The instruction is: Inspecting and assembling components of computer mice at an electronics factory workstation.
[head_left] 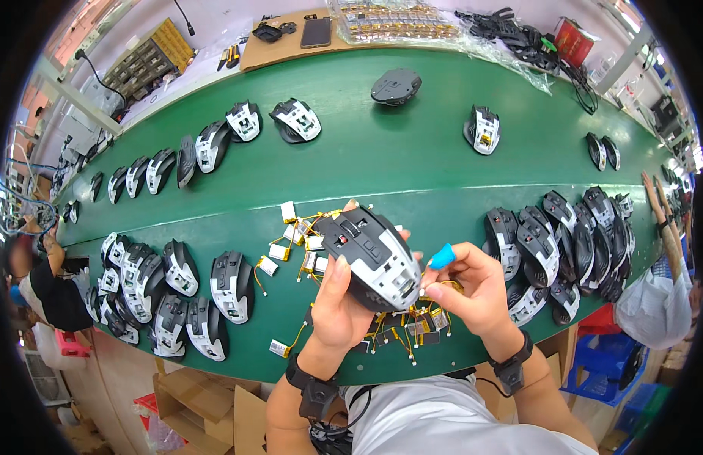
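Observation:
A black and white computer mouse [372,256], its top partly uncovered, rests in my left hand [338,307], whose fingers wrap around its side and underside. My right hand [473,292] is closed in a pinch at the mouse's lower end, holding what looks like a battery lead with a small white plug; the fingers cover most of it. A blue finger cot [442,257] covers the index fingertip. Loose small batteries [268,265] with yellow wires lie left of the mouse. More batteries [419,326] are spread under my hands.
Mice crowd the green bench at the left [143,280] and right [537,243]. Another row of mice [212,146] stands farther back, beyond a seam. A phone [316,32] and trays of batteries [397,23] sit at the far edge. Other people's arms [658,208] reach in at both sides.

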Available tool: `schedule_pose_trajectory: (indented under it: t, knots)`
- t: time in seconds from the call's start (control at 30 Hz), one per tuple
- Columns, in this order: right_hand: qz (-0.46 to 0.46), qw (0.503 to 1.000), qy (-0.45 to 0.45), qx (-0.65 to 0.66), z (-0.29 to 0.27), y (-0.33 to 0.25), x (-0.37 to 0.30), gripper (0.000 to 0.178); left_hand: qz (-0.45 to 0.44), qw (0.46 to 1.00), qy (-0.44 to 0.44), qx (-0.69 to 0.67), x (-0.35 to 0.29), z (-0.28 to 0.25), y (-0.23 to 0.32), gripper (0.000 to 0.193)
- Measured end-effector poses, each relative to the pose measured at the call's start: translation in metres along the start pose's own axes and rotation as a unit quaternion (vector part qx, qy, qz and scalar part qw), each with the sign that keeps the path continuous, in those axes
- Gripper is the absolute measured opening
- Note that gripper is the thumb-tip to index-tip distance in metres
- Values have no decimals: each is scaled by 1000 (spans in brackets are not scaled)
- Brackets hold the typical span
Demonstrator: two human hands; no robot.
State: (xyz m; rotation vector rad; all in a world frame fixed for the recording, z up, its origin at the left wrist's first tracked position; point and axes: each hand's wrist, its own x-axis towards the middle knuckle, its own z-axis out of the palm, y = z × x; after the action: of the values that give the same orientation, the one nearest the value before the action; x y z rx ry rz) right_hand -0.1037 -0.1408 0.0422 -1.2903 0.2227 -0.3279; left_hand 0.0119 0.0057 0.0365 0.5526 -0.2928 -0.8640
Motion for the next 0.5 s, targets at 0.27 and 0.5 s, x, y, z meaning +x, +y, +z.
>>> schedule_pose_trajectory:
  t: [0.27,0.5]
  knots:
    - [-281,852,9,-442,11,-5,-4,34,-21,982,119,143,-7,-19,-14,60]
    - [-368,788,1,-494,8,0,-4,37,-59,970,145,187,-2,-12,-10,57]
